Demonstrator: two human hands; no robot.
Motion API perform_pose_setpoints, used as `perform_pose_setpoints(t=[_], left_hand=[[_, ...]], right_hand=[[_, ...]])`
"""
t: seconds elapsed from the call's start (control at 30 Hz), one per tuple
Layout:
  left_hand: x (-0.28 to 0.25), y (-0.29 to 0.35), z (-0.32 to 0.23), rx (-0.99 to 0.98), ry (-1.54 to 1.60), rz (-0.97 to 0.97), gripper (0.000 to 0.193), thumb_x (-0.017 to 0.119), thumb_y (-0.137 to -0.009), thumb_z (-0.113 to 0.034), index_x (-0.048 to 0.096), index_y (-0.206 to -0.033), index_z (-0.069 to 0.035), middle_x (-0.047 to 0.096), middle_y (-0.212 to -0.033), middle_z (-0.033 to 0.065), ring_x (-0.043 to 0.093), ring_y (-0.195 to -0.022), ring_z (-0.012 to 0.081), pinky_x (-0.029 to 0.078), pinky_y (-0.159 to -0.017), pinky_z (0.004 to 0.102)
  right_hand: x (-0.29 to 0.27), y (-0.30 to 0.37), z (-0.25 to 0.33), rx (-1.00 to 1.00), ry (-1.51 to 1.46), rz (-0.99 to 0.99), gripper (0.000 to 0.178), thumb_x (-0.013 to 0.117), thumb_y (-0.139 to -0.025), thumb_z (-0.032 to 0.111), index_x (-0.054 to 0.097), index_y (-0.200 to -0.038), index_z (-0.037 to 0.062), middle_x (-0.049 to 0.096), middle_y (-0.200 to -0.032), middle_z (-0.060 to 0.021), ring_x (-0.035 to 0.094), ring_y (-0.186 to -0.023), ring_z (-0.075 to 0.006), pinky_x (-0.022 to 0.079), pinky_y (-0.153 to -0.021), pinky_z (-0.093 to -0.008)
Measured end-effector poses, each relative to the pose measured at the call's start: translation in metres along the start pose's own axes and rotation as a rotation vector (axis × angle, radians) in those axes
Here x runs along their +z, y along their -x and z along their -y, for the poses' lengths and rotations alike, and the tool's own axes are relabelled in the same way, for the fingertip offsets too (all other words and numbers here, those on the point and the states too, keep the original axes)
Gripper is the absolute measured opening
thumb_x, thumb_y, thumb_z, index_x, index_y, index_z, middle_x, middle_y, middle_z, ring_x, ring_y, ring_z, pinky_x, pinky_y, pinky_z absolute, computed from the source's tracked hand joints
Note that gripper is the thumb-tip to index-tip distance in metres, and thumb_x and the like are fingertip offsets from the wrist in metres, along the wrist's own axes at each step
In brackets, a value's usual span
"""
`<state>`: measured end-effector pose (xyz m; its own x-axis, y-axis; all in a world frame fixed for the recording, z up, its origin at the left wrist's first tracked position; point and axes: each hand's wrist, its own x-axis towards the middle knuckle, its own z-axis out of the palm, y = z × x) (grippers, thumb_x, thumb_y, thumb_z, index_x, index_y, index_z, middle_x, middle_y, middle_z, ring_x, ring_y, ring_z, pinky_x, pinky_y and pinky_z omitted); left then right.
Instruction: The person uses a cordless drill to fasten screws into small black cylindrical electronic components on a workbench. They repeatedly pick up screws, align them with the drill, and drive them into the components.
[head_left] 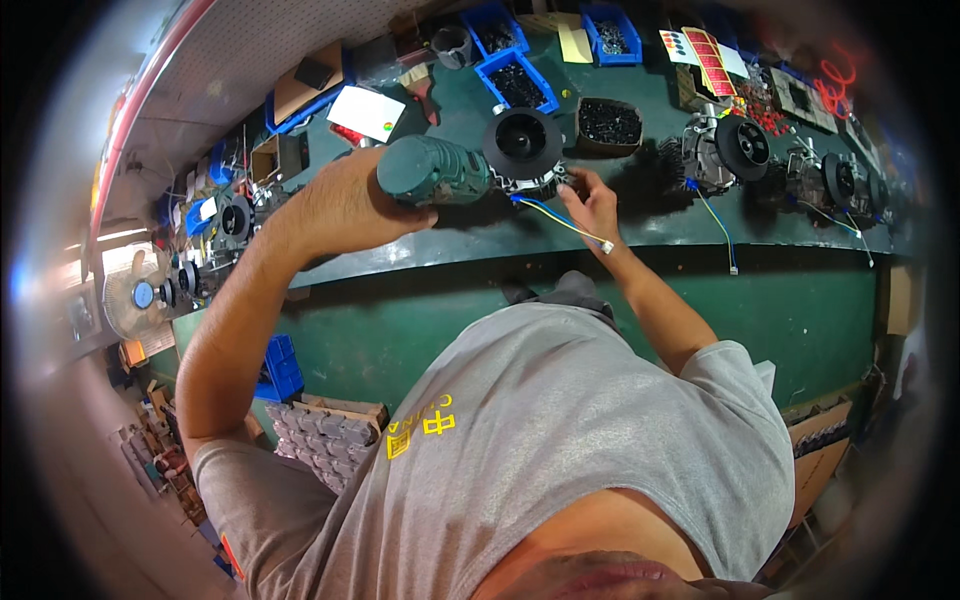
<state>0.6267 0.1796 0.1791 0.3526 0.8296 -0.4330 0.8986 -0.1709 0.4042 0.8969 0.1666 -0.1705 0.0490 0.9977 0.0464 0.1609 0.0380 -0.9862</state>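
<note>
While the left hand [345, 205] keeps a closed grip around a green power screwdriver [432, 172], its nose meets a black round motor unit [524, 145] standing on the green bench [600, 225]. At the unit's lower right edge, the right hand [592, 205] pinches a small part with its fingertips; blue and yellow wires [560, 220] trail beneath it. Farther right along the bench stand similar motor units [725, 150]. Behind sit blue bins [515, 85] and a tray of black parts [608, 123].

Person wears a grey short-sleeved T-shirt [560, 430]. Yellow printed marking on the chest. Both forearms bare; no gloves or wristwear seen.
</note>
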Motion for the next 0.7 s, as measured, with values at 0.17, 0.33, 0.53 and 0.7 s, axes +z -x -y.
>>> perform_pose_setpoints(t=[0.17,0.33,0.53,0.7], left_hand=[[-0.006,-0.012,-0.002,0.006,0.029,0.04,0.044,0.081,-0.079,-0.028,0.068,-0.117,-0.011,0.071,-0.11,0.0128,0.068,-0.101,0.0301,0.052,-0.092,0.0409],[-0.004,-0.014,0.002,0.032,-0.057,0.058,0.044,0.082,-0.08,-0.027,0.068,-0.118,-0.01,0.071,-0.11,0.0128,0.068,-0.102,0.0289,0.052,-0.092,0.0409],[-0.009,-0.02,-0.015,-0.031,-0.103,0.112,0.044,0.082,-0.078,-0.032,0.07,-0.114,-0.009,0.071,-0.109,0.0138,0.068,-0.102,0.0306,0.053,-0.091,0.0429],[-0.008,-0.027,-0.012,-0.029,-0.137,0.116,0.042,0.081,-0.078,-0.032,0.071,-0.111,-0.01,0.072,-0.104,0.0138,0.069,-0.097,0.0307,0.054,-0.089,0.0419]], right_hand=[[-0.014,-0.018,0.023,-0.132,0.212,0.136,0.031,0.07,-0.09,0.015,0.065,-0.114,-0.0022,0.068,-0.088,-0.0173,0.066,-0.073,-0.0261,0.052,-0.07,-0.0358],[-0.014,-0.026,0.011,-0.221,0.308,0.142,0.018,0.065,-0.093,0.012,0.063,-0.108,0.0021,0.068,-0.097,-0.0217,0.066,-0.086,-0.0417,0.053,-0.073,-0.0445],[-0.011,-0.022,0.015,-0.255,0.427,0.1,0.02,0.065,-0.093,0.013,0.058,-0.108,0.0035,0.068,-0.099,-0.0207,0.066,-0.087,-0.0427,0.053,-0.073,-0.0488],[-0.01,-0.022,0.012,-0.25,0.421,0.098,0.019,0.065,-0.092,0.012,0.058,-0.107,0.0037,0.068,-0.098,-0.0205,0.066,-0.087,-0.0427,0.053,-0.073,-0.049]])
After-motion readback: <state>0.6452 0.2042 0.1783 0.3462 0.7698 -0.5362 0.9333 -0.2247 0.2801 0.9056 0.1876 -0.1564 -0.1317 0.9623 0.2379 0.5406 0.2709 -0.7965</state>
